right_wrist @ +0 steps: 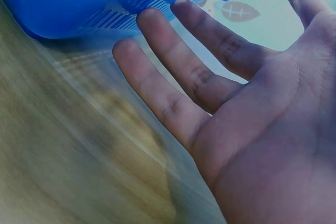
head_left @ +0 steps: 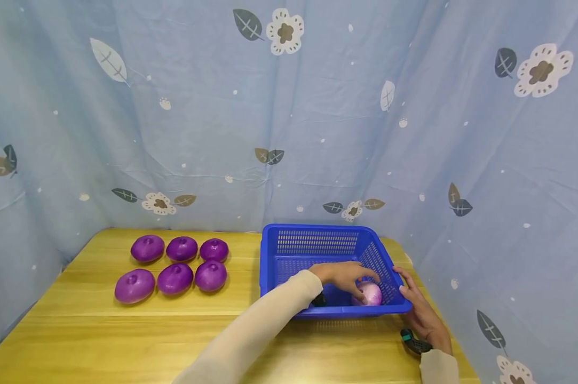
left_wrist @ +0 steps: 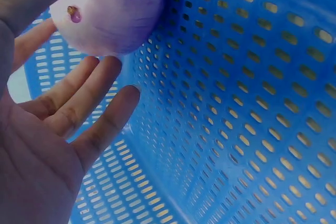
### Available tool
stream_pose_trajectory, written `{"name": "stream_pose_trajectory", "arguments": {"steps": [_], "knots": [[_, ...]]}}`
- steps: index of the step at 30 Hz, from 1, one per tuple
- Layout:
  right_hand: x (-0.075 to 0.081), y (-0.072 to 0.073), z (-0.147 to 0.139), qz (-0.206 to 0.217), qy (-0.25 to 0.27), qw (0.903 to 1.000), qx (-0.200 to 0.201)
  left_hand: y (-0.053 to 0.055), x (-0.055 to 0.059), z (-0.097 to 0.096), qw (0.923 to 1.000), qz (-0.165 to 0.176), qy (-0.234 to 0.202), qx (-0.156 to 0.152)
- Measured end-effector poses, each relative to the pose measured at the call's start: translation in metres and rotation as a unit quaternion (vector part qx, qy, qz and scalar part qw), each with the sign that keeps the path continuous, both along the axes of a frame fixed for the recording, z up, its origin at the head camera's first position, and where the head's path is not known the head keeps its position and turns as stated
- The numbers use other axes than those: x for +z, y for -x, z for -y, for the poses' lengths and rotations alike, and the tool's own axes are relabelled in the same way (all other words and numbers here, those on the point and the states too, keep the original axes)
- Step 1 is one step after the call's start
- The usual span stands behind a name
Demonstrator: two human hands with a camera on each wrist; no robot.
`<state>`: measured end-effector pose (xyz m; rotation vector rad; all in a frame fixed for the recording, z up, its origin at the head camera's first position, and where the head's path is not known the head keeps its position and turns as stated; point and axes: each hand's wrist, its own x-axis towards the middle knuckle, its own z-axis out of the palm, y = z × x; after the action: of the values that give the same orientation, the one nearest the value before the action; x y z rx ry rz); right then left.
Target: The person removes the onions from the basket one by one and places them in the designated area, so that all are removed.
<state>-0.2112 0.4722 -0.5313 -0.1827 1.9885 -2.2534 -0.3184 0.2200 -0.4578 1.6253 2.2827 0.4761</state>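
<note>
In the head view, a pale pink-purple onion (head_left: pixel 371 293) lies at the near right corner inside the blue plastic basket (head_left: pixel 351 310). My left hand (head_left: pixel 343 274) reaches into the basket and holds this onion from above. In the left wrist view the thumb crosses the onion (left_wrist: pixel 115 9), fingertips lie at its lower side and the other fingers are spread below. Outside the basket, my right hand (head_left: pixel 420 309) touches the right rim. Its fingers (right_wrist: pixel 157 82) look nearly straight beside the basket wall (right_wrist: pixel 79 3) in the right wrist view.
On the left of the wooden table (head_left: pixel 92 341), several dark purple onions (head_left: pixel 175 278) stand in two rows. A blue patterned curtain (head_left: pixel 212 106) hangs behind the table and along both sides. The left sleeve (head_left: pixel 264 314) crosses the basket's near rim.
</note>
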Motion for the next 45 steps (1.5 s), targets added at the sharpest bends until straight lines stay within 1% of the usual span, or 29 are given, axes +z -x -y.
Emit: {"name": "stream_pose_trajectory", "arguments": {"steps": [1, 2, 5, 8, 9, 11, 14, 17, 19, 21, 23, 28, 30, 33, 36, 41, 43, 45], "knots": [[0.0, 0.0, 0.001, 0.004, 0.001, 1.0, -0.001, 0.0, 0.0, 0.0, 1.0, -0.005, 0.0, 0.001], [0.0, 0.0, 0.001, 0.005, 0.002, 1.0, -0.001, 0.0, -0.001, 0.001, 1.0, -0.003, -0.003, 0.005], [0.0, 0.0, 0.002, 0.009, 0.001, 1.0, -0.002, -0.001, -0.001, 0.003, 0.9996, 0.019, -0.02, 0.011], [0.0, -0.001, 0.001, 0.006, -0.003, 1.0, 0.001, 0.0, 0.0, 0.007, 0.9993, 0.025, -0.025, 0.008], [0.0, -0.001, 0.001, 0.006, -0.005, 1.0, 0.002, 0.0, 0.0, 0.008, 0.9995, 0.02, -0.021, 0.011], [0.0, 0.0, 0.0, 0.004, -0.009, 0.9999, 0.001, 0.0, 0.001, 0.01, 0.9997, 0.0, -0.019, 0.018], [-0.001, 0.001, -0.001, 0.003, -0.015, 0.9999, -0.003, 0.0, 0.001, 0.013, 0.997, -0.027, -0.029, 0.067], [-0.001, 0.001, 0.0, 0.003, -0.017, 0.9999, -0.001, -0.001, 0.001, 0.017, 0.9915, -0.034, -0.045, 0.118], [-0.001, 0.0, 0.0, -0.002, -0.012, 0.9999, 0.01, -0.001, 0.0, 0.019, 0.9896, -0.034, -0.051, 0.13], [-0.002, 0.0, -0.001, -0.008, -0.005, 0.9998, 0.02, 0.0, -0.001, 0.021, 0.9902, -0.027, -0.053, 0.127], [-0.001, 0.0, -0.002, -0.012, -0.002, 0.9996, 0.024, 0.001, -0.001, 0.022, 0.9916, -0.011, -0.056, 0.116], [0.001, 0.001, -0.002, -0.008, -0.01, 0.9999, 0.009, 0.004, 0.001, 0.025, 0.9931, 0.053, -0.057, 0.089], [0.001, 0.001, -0.001, -0.005, -0.013, 0.9999, 0.005, 0.003, 0.001, 0.027, 0.9936, 0.065, -0.051, 0.078], [0.002, -0.001, -0.001, 0.0, -0.016, 0.9999, 0.0, 0.002, 0.002, 0.028, 0.995, 0.068, -0.035, 0.065], [0.003, -0.001, -0.001, 0.001, -0.015, 0.9999, -0.002, 0.002, 0.001, 0.029, 0.9967, 0.064, -0.014, 0.047], [0.003, -0.001, -0.001, -0.008, 0.0, 0.9999, 0.01, 0.002, -0.001, 0.027, 0.9968, 0.079, 0.008, 0.011], [0.003, 0.0, -0.001, -0.01, 0.004, 0.9998, 0.015, 0.003, -0.002, 0.026, 0.9967, 0.08, 0.012, 0.003], [0.002, 0.001, -0.001, -0.009, 0.003, 0.9998, 0.018, 0.003, -0.003, 0.024, 0.9969, 0.078, 0.014, 0.002]]}}
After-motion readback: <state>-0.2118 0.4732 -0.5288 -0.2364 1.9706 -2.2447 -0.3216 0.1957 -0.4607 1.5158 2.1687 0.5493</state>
